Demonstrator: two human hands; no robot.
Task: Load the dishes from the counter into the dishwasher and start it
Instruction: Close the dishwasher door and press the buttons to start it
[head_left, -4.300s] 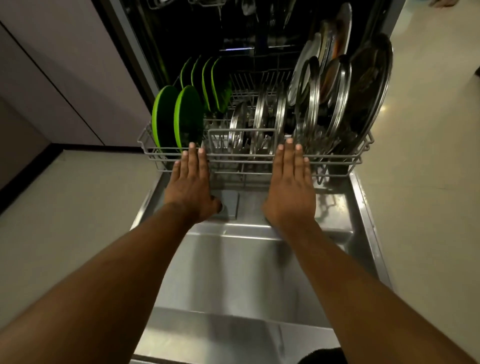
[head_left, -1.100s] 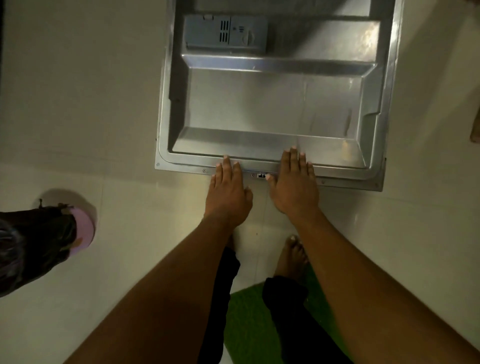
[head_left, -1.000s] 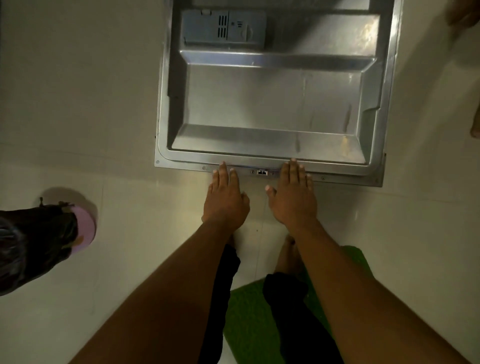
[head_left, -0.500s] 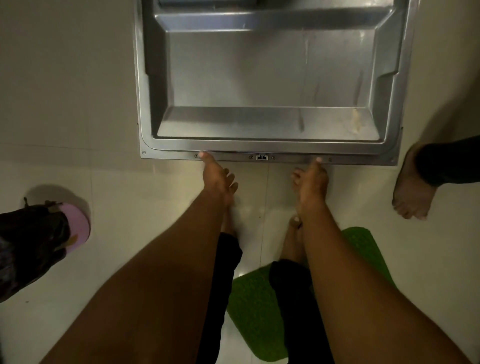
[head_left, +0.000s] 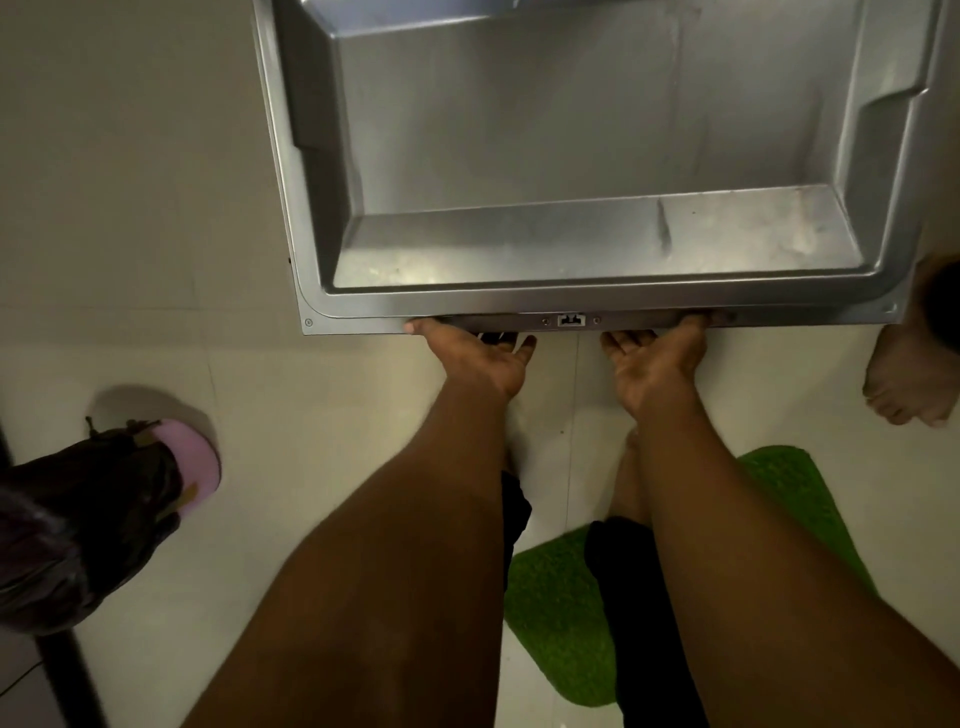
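Closing: left hand (head_left: 470, 356) and right hand (head_left: 657, 361) lift the grey steel dishwasher door (head_left: 571, 156) (finger curl hidden beneath); next, swing it shut.
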